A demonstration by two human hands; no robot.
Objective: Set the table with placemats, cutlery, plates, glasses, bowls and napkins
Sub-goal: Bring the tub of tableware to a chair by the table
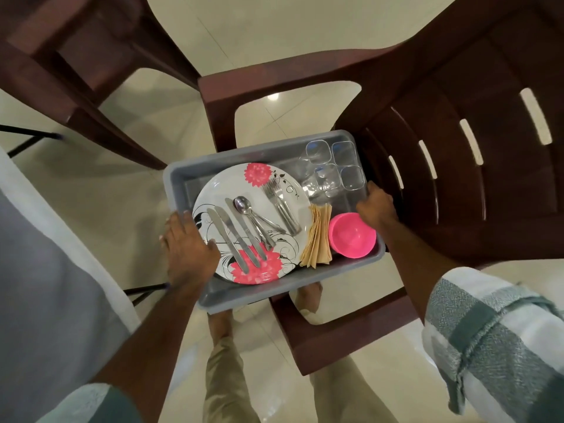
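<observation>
I carry a grey plastic tub [259,149] in both hands, over the arm of a brown chair. My left hand [187,248] grips its left rim, thumb inside by the plate. My right hand [377,209] grips the right rim. In the tub lies a white plate [232,186] with pink flowers, stacked on others. On it rest knives [232,239], spoons [250,213] and forks [279,199]. Beside it stand tan napkins [319,239], a pink bowl [351,235] and several clear glasses [334,167].
A brown plastic chair [457,148] stands right under the tub, its armrest [274,77] running beyond it. A second brown chair [61,56] is at the upper left. The edge of a table with a white and grey cloth [45,254] lies at the left. Tiled floor below.
</observation>
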